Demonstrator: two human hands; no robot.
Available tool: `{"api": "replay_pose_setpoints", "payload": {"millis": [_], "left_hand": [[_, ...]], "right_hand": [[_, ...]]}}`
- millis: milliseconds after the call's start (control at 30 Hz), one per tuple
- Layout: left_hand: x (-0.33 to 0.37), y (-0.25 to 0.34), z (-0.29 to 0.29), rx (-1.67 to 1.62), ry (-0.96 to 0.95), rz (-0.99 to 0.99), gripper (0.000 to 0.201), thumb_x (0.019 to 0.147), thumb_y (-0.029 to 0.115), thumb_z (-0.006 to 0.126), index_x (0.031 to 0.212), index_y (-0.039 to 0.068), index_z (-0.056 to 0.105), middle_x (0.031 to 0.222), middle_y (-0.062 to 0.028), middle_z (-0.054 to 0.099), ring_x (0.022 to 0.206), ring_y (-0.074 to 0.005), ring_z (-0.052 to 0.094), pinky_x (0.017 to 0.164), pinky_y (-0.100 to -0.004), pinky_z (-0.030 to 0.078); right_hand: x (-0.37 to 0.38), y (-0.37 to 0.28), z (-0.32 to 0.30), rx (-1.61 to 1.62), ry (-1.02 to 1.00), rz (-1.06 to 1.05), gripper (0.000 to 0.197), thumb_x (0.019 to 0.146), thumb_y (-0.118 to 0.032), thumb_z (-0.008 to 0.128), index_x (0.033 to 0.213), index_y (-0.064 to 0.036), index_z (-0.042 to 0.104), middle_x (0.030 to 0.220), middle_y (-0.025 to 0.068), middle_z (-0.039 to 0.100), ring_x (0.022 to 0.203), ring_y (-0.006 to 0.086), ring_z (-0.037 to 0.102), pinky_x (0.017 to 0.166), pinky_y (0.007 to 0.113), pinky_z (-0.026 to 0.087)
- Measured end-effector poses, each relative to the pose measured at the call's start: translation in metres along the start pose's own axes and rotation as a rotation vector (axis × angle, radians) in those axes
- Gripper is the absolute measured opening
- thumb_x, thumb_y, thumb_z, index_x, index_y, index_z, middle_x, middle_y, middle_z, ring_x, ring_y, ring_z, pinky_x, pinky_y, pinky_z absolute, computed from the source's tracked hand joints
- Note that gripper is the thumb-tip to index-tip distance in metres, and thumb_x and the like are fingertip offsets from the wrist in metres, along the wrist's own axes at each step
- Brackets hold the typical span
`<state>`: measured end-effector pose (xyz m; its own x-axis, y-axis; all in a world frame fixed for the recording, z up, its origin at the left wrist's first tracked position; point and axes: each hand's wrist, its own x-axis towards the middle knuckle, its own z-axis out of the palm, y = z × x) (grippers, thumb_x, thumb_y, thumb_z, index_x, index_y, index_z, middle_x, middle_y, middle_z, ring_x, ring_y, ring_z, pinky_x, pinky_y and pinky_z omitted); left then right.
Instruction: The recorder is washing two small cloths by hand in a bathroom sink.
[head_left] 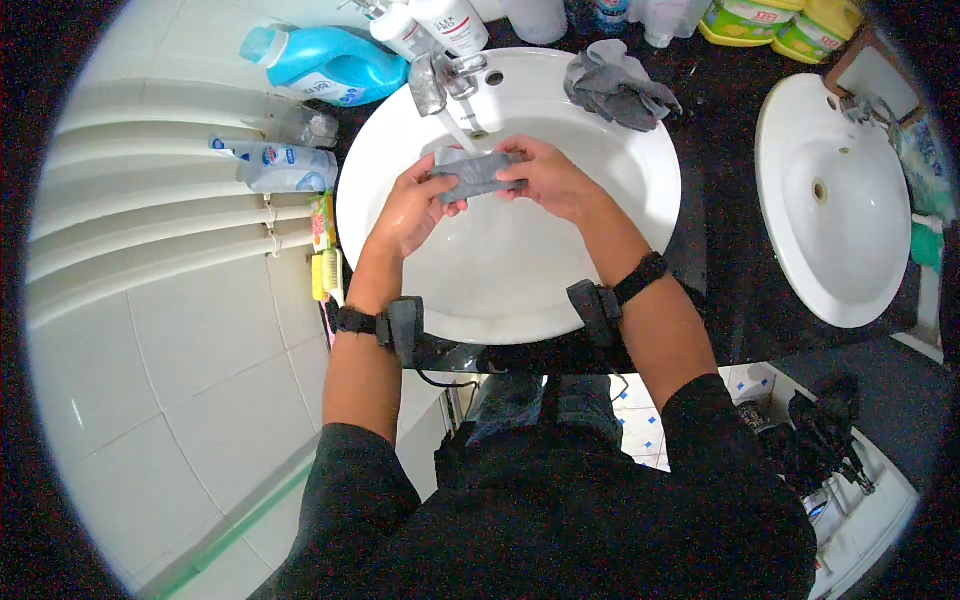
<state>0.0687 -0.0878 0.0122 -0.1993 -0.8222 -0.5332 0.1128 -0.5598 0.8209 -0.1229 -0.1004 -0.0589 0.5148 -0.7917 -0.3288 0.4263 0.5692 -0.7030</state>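
Note:
Over the white sink basin [510, 300], both hands hold a small grey cloth [478, 176] stretched flat between them. My left hand [410, 205] grips its left end, with the thumb on top. At the opposite end, the fingers of my right hand [545, 175] pinch the cloth. A whitish patch shows along its upper left edge; I cannot tell what it is. The metal tap [430, 88] stands just beyond the hands, and a pale streak like running water comes down from it. A crumpled dark grey cloth [620, 88] lies on the basin's far right rim.
A blue detergent bottle [335, 65] and white pump bottles [450, 25] stand behind the basin. A clear bottle [285, 167] and a brush [333, 272] are at the left wall. Yellow-green packages [755, 22] sit far right, beyond a second basin [785, 210] on the black counter [715, 270].

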Motion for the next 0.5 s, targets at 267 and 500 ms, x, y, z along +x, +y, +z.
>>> {"api": "replay_pose_setpoints", "payload": {"millis": [267, 500], "left_hand": [[0.005, 0.007, -0.004, 0.024, -0.070, -0.006, 0.037, 0.082, -0.002, 0.045, 0.119, -0.002, 0.046, 0.095, -0.0124, 0.058, 0.065, -0.0210, 0.058, 0.057, -0.0285, 0.047], [0.009, 0.003, -0.005, 0.001, 0.051, -0.011, 0.025, 0.079, -0.008, 0.042, 0.101, -0.008, 0.055, 0.090, -0.0182, 0.057, 0.065, -0.0233, 0.058, 0.053, -0.0305, 0.047]], "right_hand": [[0.005, -0.009, 0.004, -0.103, -0.018, -0.083, 0.026, 0.078, -0.002, 0.058, 0.103, -0.0021, 0.054, 0.096, 0.0082, 0.057, 0.072, 0.0156, 0.058, 0.061, 0.027, 0.049], [0.015, 0.002, -0.001, -0.367, 0.027, -0.294, 0.017, 0.078, -0.004, 0.056, 0.094, -0.0023, 0.061, 0.085, 0.0069, 0.061, 0.071, 0.0127, 0.058, 0.059, 0.025, 0.050]]}}
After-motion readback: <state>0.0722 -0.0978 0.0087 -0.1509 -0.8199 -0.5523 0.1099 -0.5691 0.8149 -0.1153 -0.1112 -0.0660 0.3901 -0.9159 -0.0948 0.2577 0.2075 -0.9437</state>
